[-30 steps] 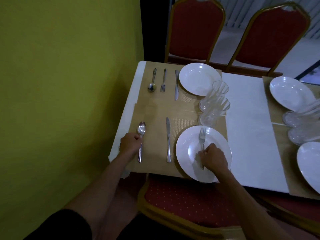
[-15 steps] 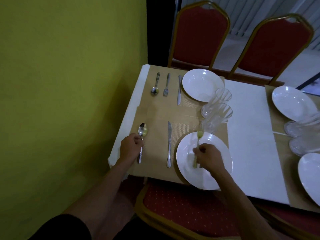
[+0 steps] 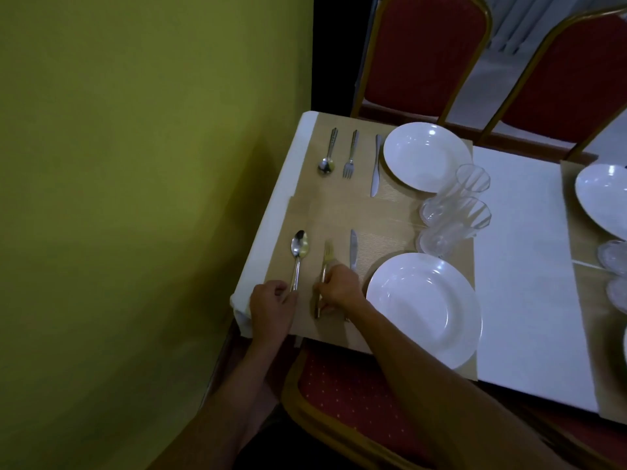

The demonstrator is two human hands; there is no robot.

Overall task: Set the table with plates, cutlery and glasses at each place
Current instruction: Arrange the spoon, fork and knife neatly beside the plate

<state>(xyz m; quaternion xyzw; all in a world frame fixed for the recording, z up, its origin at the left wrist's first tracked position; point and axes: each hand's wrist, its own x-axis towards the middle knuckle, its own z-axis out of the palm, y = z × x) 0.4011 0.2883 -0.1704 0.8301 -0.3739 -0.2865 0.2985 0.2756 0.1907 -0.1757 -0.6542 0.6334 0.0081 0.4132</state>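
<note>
Right hand (image 3: 334,289) fingers clamped on fork (image 3: 326,266); left hand (image 3: 271,300) pinches spoon (image 3: 298,256) handle. Risk: fork skews, nudges knife (image 3: 354,249) beside knuckles.

Near place: spoon (image 3: 299,254), fork (image 3: 326,266), knife (image 3: 353,249) side by side left of white plate (image 3: 424,308).

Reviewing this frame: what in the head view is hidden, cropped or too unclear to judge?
- Near knife: lower handle hidden behind the right hand.
- Fork: blurred; mid-handle covered by the right hand's fingers.
- Spoon: handle end hidden under the left hand.
- Right-side plates and glasses: cut off by the frame's right edge.
</note>
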